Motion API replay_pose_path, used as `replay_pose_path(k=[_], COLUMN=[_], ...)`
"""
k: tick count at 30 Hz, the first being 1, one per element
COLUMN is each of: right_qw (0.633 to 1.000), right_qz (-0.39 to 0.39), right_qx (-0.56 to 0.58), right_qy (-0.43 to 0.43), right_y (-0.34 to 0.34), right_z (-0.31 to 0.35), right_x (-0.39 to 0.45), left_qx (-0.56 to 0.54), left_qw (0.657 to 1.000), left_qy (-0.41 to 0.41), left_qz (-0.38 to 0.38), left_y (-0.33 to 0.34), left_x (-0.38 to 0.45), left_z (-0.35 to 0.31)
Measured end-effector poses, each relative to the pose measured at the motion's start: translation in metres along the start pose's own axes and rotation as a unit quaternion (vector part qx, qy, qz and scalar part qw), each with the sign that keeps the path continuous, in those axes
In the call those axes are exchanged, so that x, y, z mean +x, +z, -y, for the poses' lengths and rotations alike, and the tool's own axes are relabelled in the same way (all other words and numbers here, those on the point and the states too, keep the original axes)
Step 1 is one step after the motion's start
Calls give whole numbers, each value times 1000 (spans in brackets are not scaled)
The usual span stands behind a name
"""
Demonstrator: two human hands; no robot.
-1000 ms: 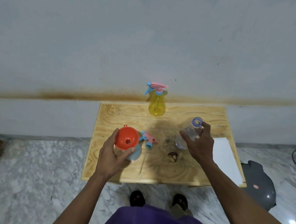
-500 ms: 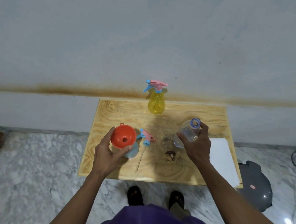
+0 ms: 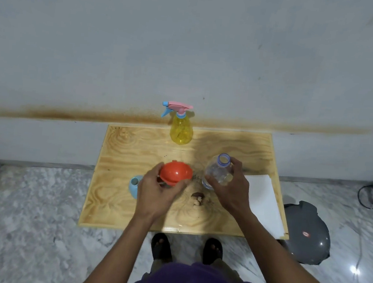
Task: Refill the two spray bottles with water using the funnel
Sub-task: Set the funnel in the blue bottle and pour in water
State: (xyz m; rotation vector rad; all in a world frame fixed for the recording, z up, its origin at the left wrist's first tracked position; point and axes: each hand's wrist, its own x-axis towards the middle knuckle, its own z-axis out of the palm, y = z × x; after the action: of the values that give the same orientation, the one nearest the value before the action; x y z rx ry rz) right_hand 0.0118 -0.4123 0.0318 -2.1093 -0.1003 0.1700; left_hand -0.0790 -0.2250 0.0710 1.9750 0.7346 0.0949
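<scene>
**Funnel in the left hand, open water bottle in the right, over the wooden counter**

The left hand (image 3: 156, 190) holds the orange funnel (image 3: 176, 172) above the middle of the counter (image 3: 119, 155), thumb and fingers curled round its rim. The funnel is tipped so that its outer bowl faces the camera; its spout is hidden behind the bowl and the fingers. The right hand (image 3: 231, 187) has its grip closed round a clear plastic water bottle (image 3: 217, 174), which leans slightly with its uncapped blue-ringed mouth upward. The fingers cover the bottle's lower half, so whether its base touches the counter cannot be told, nor can the water level be read through the clear wall.

A light blue spray bottle (image 3: 134, 185) stands just left of the left hand, toward the counter's left edge; only its open neck and shoulder show, the rest is hidden behind the hand. Its spray head cannot be made out anywhere. The yellow spray bottle (image 3: 181, 129) stands upright at the back edge of the counter against the wall, its pink and blue trigger head fitted.

A small brown and pale object (image 3: 198, 199), too blurred to identify, lies between the hands toward the front edge. A white sheet (image 3: 264, 202) lies along the right edge, its near corner overhanging. A grey object (image 3: 307, 234) sits on the floor beside the counter, partly cut off by it.
</scene>
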Motion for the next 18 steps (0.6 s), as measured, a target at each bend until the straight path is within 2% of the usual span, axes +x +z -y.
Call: replay_pose_path(k=[4, 8, 15, 18], right_qw=[1000, 1000, 999, 999], right_qz=[17, 26, 30, 29], right_qx=[-5, -10, -22, -22], right_qy=[-9, -3, -6, -1], right_y=[-7, -9, -8, -8], right_z=[-3, -7, -12, -11], right_x=[4, 8, 10, 9], left_qx=[10, 20, 30, 23], left_qw=[996, 992, 992, 992], left_qy=[-82, -123, -119, -115], left_qz=[35, 38, 29, 47], left_y=[52, 85, 106, 106], left_x=[5, 13, 19, 18], left_z=[23, 44, 55, 58])
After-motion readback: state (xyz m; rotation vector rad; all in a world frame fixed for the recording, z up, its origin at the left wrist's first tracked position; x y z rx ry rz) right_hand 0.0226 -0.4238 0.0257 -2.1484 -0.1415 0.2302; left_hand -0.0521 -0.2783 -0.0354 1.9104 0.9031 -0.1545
